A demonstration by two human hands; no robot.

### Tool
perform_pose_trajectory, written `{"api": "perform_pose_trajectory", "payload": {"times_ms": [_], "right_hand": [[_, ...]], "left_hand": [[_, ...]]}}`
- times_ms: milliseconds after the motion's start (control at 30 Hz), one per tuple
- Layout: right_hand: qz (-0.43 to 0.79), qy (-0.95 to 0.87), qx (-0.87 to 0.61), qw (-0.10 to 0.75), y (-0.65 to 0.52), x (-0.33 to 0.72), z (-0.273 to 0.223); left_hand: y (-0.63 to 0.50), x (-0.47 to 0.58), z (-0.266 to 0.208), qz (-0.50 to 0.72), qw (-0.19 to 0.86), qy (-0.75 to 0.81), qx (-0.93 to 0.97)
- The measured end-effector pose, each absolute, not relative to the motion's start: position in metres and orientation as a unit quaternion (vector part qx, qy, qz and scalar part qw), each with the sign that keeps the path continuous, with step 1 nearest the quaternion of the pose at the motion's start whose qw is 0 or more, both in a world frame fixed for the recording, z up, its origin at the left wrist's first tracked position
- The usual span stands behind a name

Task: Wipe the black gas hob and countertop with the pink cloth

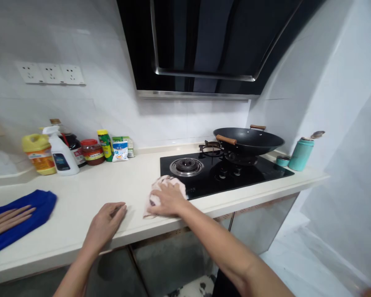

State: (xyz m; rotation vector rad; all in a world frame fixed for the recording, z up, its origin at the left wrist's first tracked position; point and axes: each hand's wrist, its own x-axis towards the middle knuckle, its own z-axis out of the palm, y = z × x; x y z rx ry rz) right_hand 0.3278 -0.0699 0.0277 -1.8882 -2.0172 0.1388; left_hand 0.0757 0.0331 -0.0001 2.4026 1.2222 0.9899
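Both forearms [218,241] are bare, and some black clothing [224,287] shows.

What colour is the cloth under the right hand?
The cloth is pale pink with dark markings, seen in the head view.

Your right hand [170,201] lies on a cloth [179,187] at the near left corner of the cooktop [200,185]. Your left hand [104,225]: left of it, at the front edge of the surface [126,171]. Far left: a co-worker's hand [10,218] on a second cloth [46,204]. Behind: spray bottle [63,154], jar [92,152], packet [120,151]. Wok [250,142] on the cooktop's right; flask [301,156] right of that.
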Motion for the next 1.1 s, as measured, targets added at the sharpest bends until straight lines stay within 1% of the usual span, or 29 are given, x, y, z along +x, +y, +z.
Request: {"api": "perform_pose_trajectory", "payload": {"times_ms": [67, 167, 267, 367, 533, 667, 833, 967, 1033, 1100], "right_hand": [[0.031, -0.755, -0.628, 0.186, -0.067, 0.317, 0.028], [0.038, -0.761, -0.618, 0.192, -0.069, 0.329, 0.033], [0.048, -0.729, -0.648, 0.213, -0.078, 0.365, 0.038], [0.027, -0.672, -0.703, 0.230, -0.095, 0.411, 0.038], [-0.028, -0.566, -0.799, 0.200, -0.142, 0.472, 0.027], [-0.099, -0.534, -0.822, 0.173, -0.181, 0.493, 0.016], [-0.138, -0.492, -0.839, 0.189, -0.223, 0.525, 0.006], [-0.114, -0.386, -0.891, 0.209, -0.265, 0.559, 0.007], [-0.066, -0.359, -0.910, 0.198, -0.293, 0.573, 0.012], [0.000, -0.370, -0.907, 0.204, -0.322, 0.584, 0.019]], "left_hand": [[0.034, 0.075, 0.000, 0.337, 0.132, 0.419, 0.833], [0.035, 0.074, 0.001, 0.341, 0.125, 0.423, 0.830], [0.035, 0.073, 0.003, 0.346, 0.124, 0.429, 0.825], [0.037, 0.073, 0.003, 0.352, 0.130, 0.433, 0.820], [0.040, 0.072, 0.000, 0.354, 0.141, 0.447, 0.809], [0.040, 0.073, 0.001, 0.357, 0.139, 0.452, 0.806], [0.040, 0.073, 0.001, 0.347, 0.137, 0.452, 0.811], [0.038, 0.072, 0.003, 0.335, 0.141, 0.459, 0.811], [0.037, 0.073, 0.004, 0.325, 0.146, 0.468, 0.809], [0.036, 0.074, 0.004, 0.316, 0.148, 0.467, 0.812]]}}
